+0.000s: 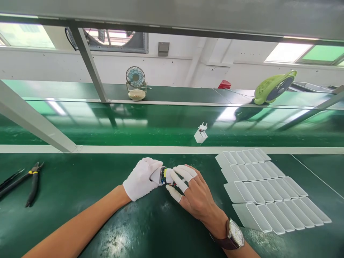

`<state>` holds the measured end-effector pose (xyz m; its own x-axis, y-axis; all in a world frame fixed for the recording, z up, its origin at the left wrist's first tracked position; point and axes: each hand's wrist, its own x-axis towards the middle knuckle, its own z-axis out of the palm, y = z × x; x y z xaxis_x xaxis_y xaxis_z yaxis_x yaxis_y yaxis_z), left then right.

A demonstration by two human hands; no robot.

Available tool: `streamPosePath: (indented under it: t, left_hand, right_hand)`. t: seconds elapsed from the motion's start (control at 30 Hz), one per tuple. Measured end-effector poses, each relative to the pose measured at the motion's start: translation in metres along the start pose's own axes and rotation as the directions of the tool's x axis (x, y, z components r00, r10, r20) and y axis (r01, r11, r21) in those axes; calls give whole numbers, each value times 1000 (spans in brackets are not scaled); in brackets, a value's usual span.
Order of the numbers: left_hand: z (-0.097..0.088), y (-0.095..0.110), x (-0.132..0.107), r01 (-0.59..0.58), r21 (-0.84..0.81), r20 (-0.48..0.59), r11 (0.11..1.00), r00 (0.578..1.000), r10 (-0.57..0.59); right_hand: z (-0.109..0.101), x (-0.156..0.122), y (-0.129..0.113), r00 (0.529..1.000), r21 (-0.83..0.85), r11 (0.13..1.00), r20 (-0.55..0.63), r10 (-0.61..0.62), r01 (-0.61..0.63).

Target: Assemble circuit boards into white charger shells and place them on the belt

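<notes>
My left hand [143, 178], in a white glove, is closed around a white plastic charger housing [156, 176]. A small circuit board [163, 175] with a yellow-wrapped part stands out of the housing's right end. White finger cots cover the thumb and several fingers of my right hand [192, 188]. Its bent fingertips close on a white piece [169, 176] at the board's right end, where a bit of red shows below. Both hands are just above the green tabletop, and the fingers partly hide how the pieces join.
Nested white plastic covers [271, 191] lie in several rows at right. Black-handled cutters [34, 179] and tweezers [12, 178] lie at left. Beyond a pale rail [161, 149], a white plug adapter [201, 135] sits on the green belt [150, 129]. Two fans stand on the back shelf.
</notes>
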<state>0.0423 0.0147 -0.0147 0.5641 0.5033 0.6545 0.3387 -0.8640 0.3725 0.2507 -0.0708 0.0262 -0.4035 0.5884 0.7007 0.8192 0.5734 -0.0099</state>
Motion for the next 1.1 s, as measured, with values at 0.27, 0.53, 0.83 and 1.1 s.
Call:
streamPosePath:
  t: [0.27, 0.53, 0.83, 1.1]
  left_hand:
    - [0, 0, 0, 2, -6, 9, 1000, 1000, -2]
    - [2, -2, -2, 5, 1, 9, 1000, 1000, -5]
    - [1, 0, 0, -8, 0, 4, 1000, 1000, 8]
    - [3, -4, -4, 37, -48, 27, 998, 999, -36]
  right_hand:
    - [-3, 1, -2, 999, 4, 1000, 47, 12, -13]
    - [-6, 3, -2, 996, 27, 999, 89, 22, -25]
    - [-5, 4, -2, 998, 39, 999, 62, 3, -6]
    - [1, -2, 2, 999, 75, 997, 42, 10, -13]
